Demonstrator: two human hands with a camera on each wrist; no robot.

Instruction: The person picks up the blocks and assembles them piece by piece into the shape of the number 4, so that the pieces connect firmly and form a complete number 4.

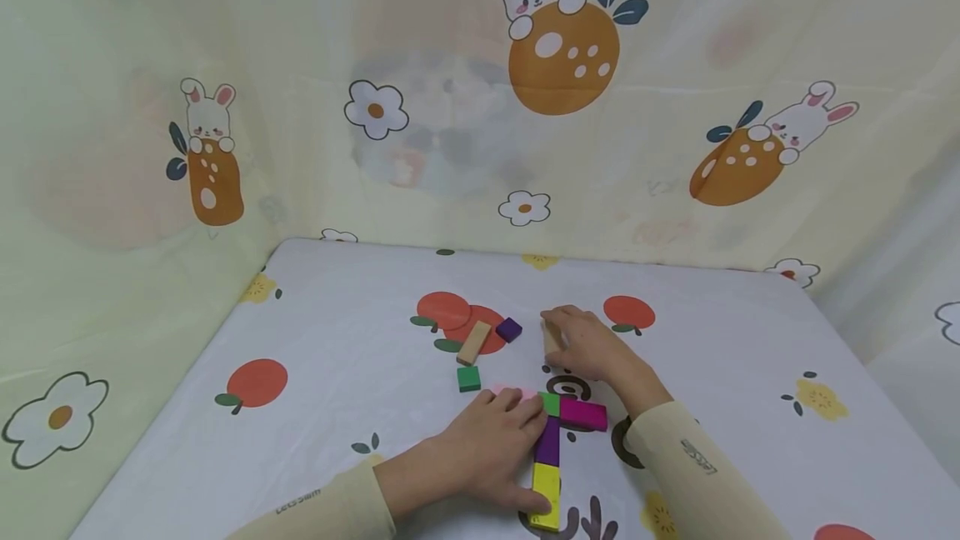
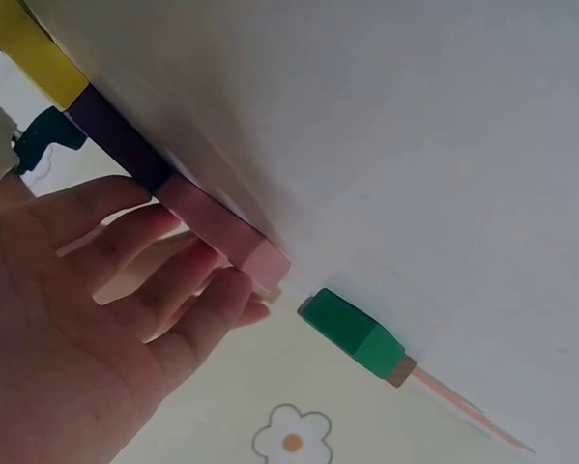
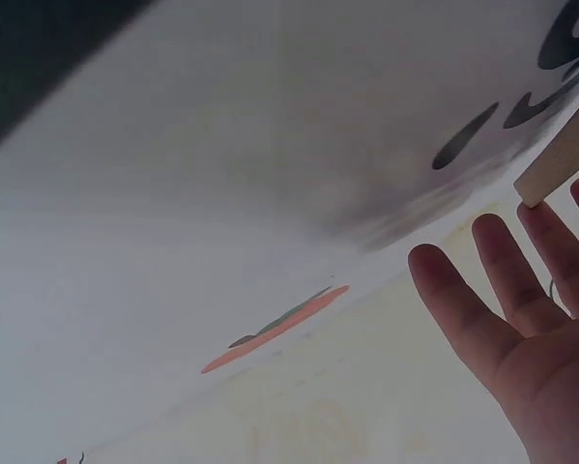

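Observation:
Several painted blocks lie in a T shape on the table: a pink block, a small light green block, a magenta block, a purple block and a yellow block. My left hand rests against them, its fingers touching the pink block's side and its thumb on the yellow one. Farther back, my right hand pinches a plain wooden block at the table; fingers hide part of it. In the right wrist view the block's end shows by the fingertips.
Left of the right hand lie a loose wooden block, a dark purple cube and a green block. A printed white cloth covers the table. Patterned curtains enclose its back and sides.

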